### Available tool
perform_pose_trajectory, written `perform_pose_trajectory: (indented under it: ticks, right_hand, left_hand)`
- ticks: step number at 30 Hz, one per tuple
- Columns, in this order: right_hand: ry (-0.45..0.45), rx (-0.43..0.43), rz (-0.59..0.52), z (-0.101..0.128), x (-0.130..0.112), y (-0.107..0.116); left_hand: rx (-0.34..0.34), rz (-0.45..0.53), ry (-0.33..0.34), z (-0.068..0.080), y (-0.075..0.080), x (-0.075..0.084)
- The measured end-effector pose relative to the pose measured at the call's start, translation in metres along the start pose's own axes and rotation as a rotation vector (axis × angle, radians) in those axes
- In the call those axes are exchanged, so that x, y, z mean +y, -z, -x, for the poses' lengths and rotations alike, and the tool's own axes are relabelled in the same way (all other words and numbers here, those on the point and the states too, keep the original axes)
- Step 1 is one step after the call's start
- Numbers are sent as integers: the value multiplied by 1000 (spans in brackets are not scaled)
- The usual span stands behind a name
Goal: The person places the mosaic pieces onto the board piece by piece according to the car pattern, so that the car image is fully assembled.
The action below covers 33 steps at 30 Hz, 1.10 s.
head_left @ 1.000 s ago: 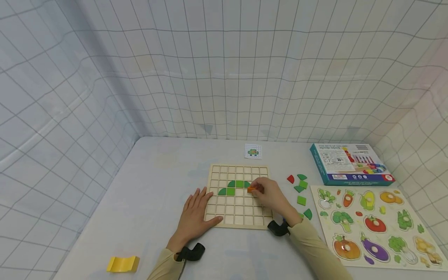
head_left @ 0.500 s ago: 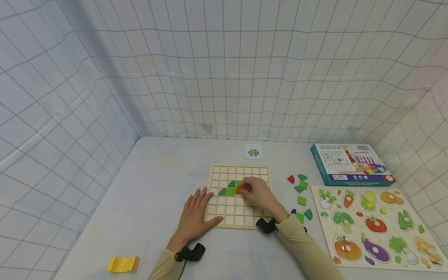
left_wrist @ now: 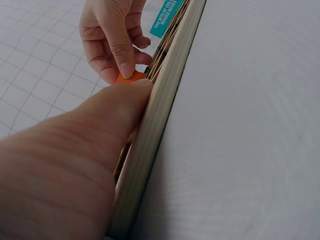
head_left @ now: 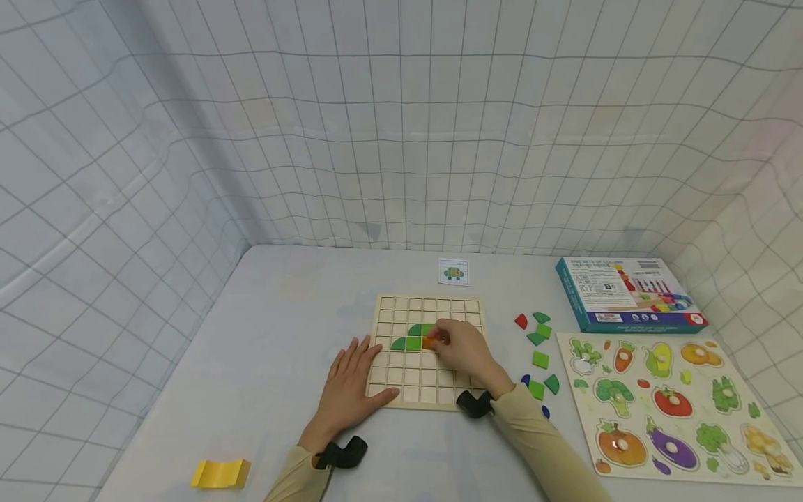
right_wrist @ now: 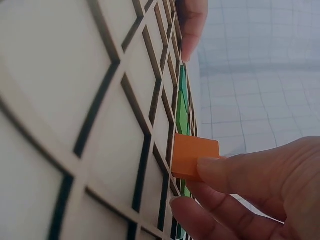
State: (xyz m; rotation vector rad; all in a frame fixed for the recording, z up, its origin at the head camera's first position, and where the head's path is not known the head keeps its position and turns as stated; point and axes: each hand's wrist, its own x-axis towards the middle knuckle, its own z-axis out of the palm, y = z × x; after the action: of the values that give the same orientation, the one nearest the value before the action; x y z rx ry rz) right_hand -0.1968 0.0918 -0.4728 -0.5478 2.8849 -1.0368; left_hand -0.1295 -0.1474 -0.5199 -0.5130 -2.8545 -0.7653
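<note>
Orange piece (right_wrist: 186,155) has slid left across the grid since a second ago, right hand (head_left: 463,346) with it

Pale wooden board (head_left: 411,376) sits mid-feed for me, raised dark-sided strips cutting it into square cells. Along its left side lies the left hand (head_left: 348,387), fingers straight, thumb resting on the board. Now the right hand, reaching in from the right, pinches that smooth, flat-faced piece on edge, just right of a green square (head_left: 413,343); a green quarter-round (head_left: 398,344) lies left of the square. Right fingers hide some cells from me, and I can't tell whether the piece touches its cell's floor.
</note>
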Motion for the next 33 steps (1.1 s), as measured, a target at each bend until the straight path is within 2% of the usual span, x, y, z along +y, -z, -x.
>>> perform_pose_trajectory:
  ticks: [9, 25, 33]
  right_hand:
    - [-30, -2, 16, -1, 0, -1]
    - [21, 42, 128, 0, 1, -1]
    - [24, 31, 126, 0, 2, 0]
  left_hand:
    - [0, 4, 0, 1, -1, -1]
    - [-6, 4, -4, 0, 1, -1]
    - [-5, -9, -6, 0, 0, -1]
